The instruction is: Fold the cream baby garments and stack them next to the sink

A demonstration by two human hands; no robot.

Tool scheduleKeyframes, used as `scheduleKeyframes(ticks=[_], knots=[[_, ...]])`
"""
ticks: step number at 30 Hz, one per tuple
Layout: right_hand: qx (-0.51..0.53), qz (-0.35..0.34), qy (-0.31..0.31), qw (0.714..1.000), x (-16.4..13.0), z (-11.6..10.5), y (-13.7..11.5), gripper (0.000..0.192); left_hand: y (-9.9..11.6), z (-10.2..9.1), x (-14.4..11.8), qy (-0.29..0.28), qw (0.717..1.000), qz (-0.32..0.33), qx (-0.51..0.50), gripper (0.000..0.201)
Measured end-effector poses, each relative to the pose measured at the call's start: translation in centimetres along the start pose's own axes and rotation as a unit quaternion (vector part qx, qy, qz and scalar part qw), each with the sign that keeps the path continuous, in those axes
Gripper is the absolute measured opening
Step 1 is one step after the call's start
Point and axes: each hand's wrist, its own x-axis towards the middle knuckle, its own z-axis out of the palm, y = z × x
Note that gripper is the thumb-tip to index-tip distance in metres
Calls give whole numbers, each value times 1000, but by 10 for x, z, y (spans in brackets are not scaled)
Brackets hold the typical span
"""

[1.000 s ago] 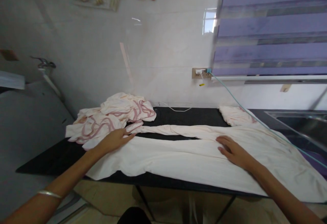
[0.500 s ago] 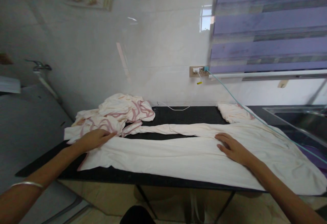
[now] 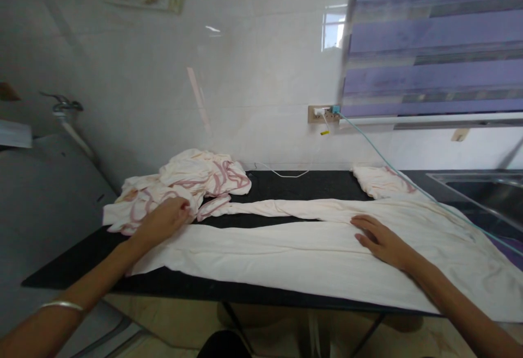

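Note:
A pair of off-white cloth trousers [image 3: 261, 243] lies stretched along the black counter, its two legs pointing left and its wide part at the right. My right hand [image 3: 378, 241] rests on the upper part of the near leg, fingers extended and slightly bent. Over the cuff end of that leg is my left hand [image 3: 165, 220], its fingers curled in; whether cloth is between them is hidden. Just behind it sits a crumpled pile of white clothes with pink trim [image 3: 204, 175]. The far leg ends beside this pile in a pink-edged cuff [image 3: 214, 205].
A folded white cloth [image 3: 382, 181] lies at the back right of the black counter [image 3: 302, 184]. Farther right is a sink [image 3: 490, 192]. A teal cord [image 3: 379, 153] runs from the wall socket [image 3: 322, 114] across the trousers' right side. A tap [image 3: 65, 104] is on the left wall.
My left hand has risen slightly from the cuff toward the pile, and its fingers have curled in. My right hand stays on the cloth. The view has shifted slightly.

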Motion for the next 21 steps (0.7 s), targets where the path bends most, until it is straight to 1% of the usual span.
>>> scheduleKeyframes(ticks=[2, 4, 5, 8, 9, 10, 11, 13, 15, 16, 18, 21], knots=[[6, 6, 9, 1000, 0, -1, -1, 48, 45, 20, 7, -19, 993, 111, -48, 35], [7, 11, 24, 1000, -1, -1, -2, 47, 102, 45, 10, -10, 982, 169, -89, 41], [5, 11, 29, 999, -1, 0, -3, 46, 132, 59, 12, -7, 978, 180, -109, 48], [-8, 12, 27, 1000, -2, 1, -2, 45, 219, 96, 15, -25, 967, 217, -135, 67], [-14, 13, 22, 1000, -2, 0, -1, 45, 243, 104, 17, -34, 964, 227, -134, 68], [-20, 15, 16, 1000, -1, -1, -1, 44, 265, 111, 19, -36, 965, 223, -133, 66], [-27, 15, 7, 1000, 2, -3, -1, 44, 283, 116, 22, -39, 967, 218, -128, 62], [-42, 6, -21, 999, 12, -10, -4, 39, 308, 120, 28, -37, 972, 208, -105, 50], [-65, -6, -43, 997, 32, -15, -13, 34, 321, 119, 34, -36, 974, 212, -77, 32], [-79, -10, -47, 996, 45, -16, -20, 34, 323, 117, 37, -42, 972, 221, -66, 26], [-96, -4, -30, 995, 74, -11, -37, 36, 324, 113, 42, -73, 966, 243, -54, 19], [-60, -16, -27, 998, 114, 13, -61, 33, 319, 107, 46, -138, 951, 273, -51, 18]])
